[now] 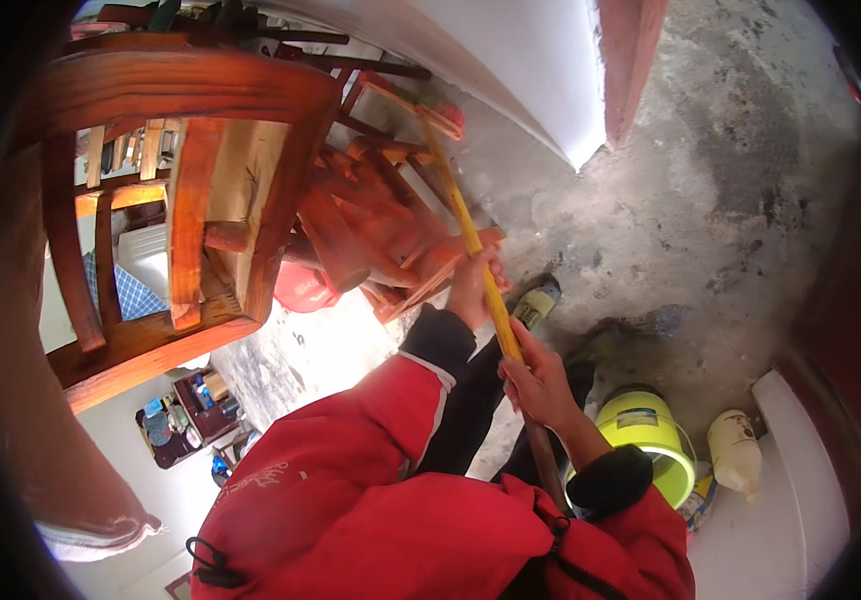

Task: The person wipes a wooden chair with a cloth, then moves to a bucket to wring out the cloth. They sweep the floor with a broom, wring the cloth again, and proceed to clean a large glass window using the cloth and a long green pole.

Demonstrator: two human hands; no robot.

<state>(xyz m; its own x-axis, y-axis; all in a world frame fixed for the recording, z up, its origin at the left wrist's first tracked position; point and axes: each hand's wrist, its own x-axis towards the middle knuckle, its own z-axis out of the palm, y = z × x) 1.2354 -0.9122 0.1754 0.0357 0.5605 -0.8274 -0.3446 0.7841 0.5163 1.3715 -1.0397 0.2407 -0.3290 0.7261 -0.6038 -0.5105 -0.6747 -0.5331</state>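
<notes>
A long yellow stick runs from the lower middle up toward a stack of red-brown wooden chairs. Its far end carries a reddish brush head against the chairs. My left hand grips the stick higher up, close to a chair's edge. My right hand grips it lower down, where the shaft turns dark brown. Both arms wear a red jacket with black cuffs.
A large varnished wooden chair fills the upper left, close to the camera. A yellow-green bucket and a white bottle stand on the stained concrete floor at the lower right. A white wall rises behind.
</notes>
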